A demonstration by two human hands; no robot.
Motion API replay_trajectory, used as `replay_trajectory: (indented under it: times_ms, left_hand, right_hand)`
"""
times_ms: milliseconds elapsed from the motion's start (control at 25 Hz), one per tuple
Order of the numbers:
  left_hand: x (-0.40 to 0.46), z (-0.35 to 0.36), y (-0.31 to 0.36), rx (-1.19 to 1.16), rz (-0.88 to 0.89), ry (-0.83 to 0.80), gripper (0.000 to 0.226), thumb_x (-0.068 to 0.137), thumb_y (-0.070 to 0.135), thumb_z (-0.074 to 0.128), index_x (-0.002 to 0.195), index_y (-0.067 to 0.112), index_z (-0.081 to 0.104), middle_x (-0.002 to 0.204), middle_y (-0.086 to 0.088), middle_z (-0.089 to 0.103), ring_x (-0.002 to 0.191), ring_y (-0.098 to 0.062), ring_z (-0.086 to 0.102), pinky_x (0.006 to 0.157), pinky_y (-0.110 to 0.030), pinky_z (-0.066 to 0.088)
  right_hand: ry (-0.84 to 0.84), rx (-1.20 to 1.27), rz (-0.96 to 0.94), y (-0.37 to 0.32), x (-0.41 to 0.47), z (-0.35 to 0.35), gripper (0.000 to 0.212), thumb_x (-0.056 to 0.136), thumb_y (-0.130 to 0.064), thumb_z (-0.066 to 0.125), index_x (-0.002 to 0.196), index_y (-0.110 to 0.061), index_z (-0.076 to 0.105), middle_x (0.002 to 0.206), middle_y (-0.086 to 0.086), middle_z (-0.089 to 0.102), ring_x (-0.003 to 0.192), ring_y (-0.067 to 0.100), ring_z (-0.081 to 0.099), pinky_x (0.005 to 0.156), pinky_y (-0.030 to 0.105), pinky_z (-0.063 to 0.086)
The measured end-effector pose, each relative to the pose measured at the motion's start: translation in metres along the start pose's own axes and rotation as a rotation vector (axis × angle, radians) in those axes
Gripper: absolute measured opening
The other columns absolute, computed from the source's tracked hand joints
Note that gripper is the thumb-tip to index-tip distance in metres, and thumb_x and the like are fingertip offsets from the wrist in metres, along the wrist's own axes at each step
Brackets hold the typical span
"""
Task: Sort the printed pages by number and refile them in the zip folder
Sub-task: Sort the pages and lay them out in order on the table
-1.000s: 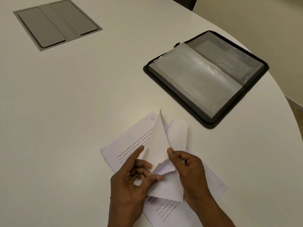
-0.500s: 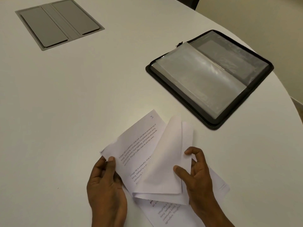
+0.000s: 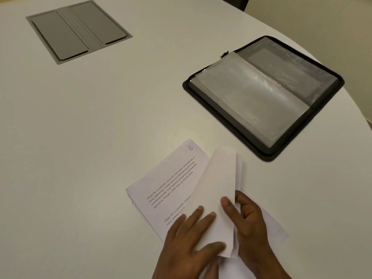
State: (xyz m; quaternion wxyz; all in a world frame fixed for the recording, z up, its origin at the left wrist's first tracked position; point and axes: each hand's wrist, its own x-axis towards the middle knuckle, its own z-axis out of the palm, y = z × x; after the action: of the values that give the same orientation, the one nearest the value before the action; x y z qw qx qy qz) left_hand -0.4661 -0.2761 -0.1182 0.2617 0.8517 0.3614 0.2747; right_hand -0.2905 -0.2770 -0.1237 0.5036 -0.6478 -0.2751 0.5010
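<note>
A loose stack of printed pages (image 3: 171, 184) lies on the white table near its front edge; the exposed sheet bears a handwritten 6 at its top corner. Several sheets (image 3: 219, 198) are folded back over the stack, blank side up. My right hand (image 3: 249, 222) pinches the edge of these turned sheets between thumb and fingers. With straight fingers my left hand (image 3: 189, 242) presses on the folded sheets and the page beneath. The black zip folder (image 3: 263, 101) lies open at the right, its clear plastic sleeves showing.
A grey cable hatch (image 3: 78, 31) is set flush in the table (image 3: 100, 127) at the far left. The table's curved edge runs down the right side, close behind the folder.
My left hand moved from the stack's left edge onto the folded sheets. Another page was turned, so the exposed sheet shows 6 instead of 3. My right hand kept its hold.
</note>
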Motion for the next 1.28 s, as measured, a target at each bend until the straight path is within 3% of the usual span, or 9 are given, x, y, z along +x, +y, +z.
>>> replay_trajectory:
  times_ms: [80,200,400,640,720,880,1000,1120,1280]
  left_hand:
    - [0.007,-0.015,0.007,-0.169,-0.19,0.007,0.024,0.09,0.052,0.063,0.114,0.052,0.06,0.142,0.03,0.048,0.137,0.006,0.039,0.11,-0.032,0.037]
    - [0.0,-0.026,-0.009,-0.004,-0.48,0.431,0.045,0.085,0.05,0.059,0.123,0.029,0.067,0.142,0.007,0.056,0.136,-0.015,0.048,0.108,-0.035,0.042]
    - [-0.007,-0.027,-0.054,0.394,-0.761,0.136,0.077,0.087,0.058,0.036,0.155,0.023,0.026,0.15,-0.004,0.048,0.145,-0.026,0.033,0.116,-0.05,0.03]
    - [0.005,-0.026,-0.03,0.194,-0.697,0.333,0.083,0.087,0.039,0.054,0.157,0.037,0.01,0.131,0.011,0.061,0.126,-0.017,0.048,0.108,-0.048,0.041]
    - [0.013,-0.029,-0.004,0.069,-0.583,0.443,0.085,0.084,0.029,0.061,0.156,0.038,0.017,0.132,0.019,0.057,0.115,-0.009,0.055,0.096,-0.028,0.048]
    - [0.013,-0.016,0.034,-0.036,-0.267,0.46,0.088,0.087,0.005,0.057,0.157,0.037,0.015,0.155,-0.005,0.038,0.108,-0.005,0.066,0.063,-0.014,0.055]
    - [0.006,-0.003,0.031,0.006,-0.121,0.366,0.074,0.097,0.019,0.052,0.157,0.034,0.012,0.16,-0.004,0.03,0.105,0.0,0.066,0.047,-0.015,0.049]
    - [-0.009,-0.001,0.022,-0.049,-0.093,0.268,0.085,0.086,0.036,0.067,0.156,0.032,0.019,0.157,0.0,0.037,0.123,-0.004,0.058,0.07,-0.019,0.057]
    - [-0.008,-0.017,0.003,-0.122,-0.443,0.442,0.071,0.087,0.053,0.058,0.149,0.022,0.042,0.151,0.006,0.046,0.14,-0.013,0.043,0.11,-0.026,0.039]
  right_hand:
    - [0.026,-0.05,-0.037,-0.002,0.001,0.001,0.053,0.064,-0.054,0.08,0.109,-0.028,0.07,0.11,-0.002,0.075,0.104,0.025,0.07,0.09,0.044,0.058]
    - [0.047,-0.097,-0.061,0.0,0.003,0.0,0.056,0.069,-0.052,0.081,0.119,-0.049,0.055,0.12,-0.014,0.068,0.106,0.016,0.068,0.092,0.043,0.058]
    - [0.014,-0.133,-0.18,-0.001,0.001,0.002,0.073,0.076,-0.033,0.073,0.133,-0.061,0.037,0.132,-0.04,0.048,0.119,-0.005,0.055,0.095,0.02,0.052]
    - [0.002,-0.142,-0.12,0.003,-0.002,0.003,0.04,0.093,-0.005,0.065,0.116,-0.038,0.07,0.128,-0.019,0.065,0.118,0.002,0.059,0.099,0.026,0.047]
    - [-0.004,-0.114,-0.098,-0.001,-0.003,0.005,0.035,0.093,-0.005,0.062,0.113,-0.031,0.073,0.124,-0.017,0.068,0.114,0.001,0.061,0.095,0.022,0.05]
    - [0.014,-0.035,-0.037,0.0,0.0,0.004,0.027,0.09,-0.04,0.067,0.115,-0.031,0.073,0.121,-0.01,0.072,0.113,0.01,0.066,0.097,0.029,0.055]
    - [-0.076,0.155,0.139,0.003,0.0,-0.005,0.078,0.068,-0.081,0.067,0.129,-0.032,0.063,0.128,0.003,0.068,0.117,0.033,0.065,0.101,0.059,0.049]
    - [-0.035,0.057,0.052,0.003,0.003,-0.004,0.068,0.058,-0.078,0.074,0.114,-0.041,0.066,0.115,-0.01,0.073,0.104,0.02,0.071,0.09,0.05,0.059]
    - [0.07,-0.03,-0.078,0.001,0.005,0.003,0.072,0.077,-0.034,0.082,0.133,-0.049,0.039,0.109,-0.029,0.065,0.097,0.003,0.068,0.067,0.019,0.058]
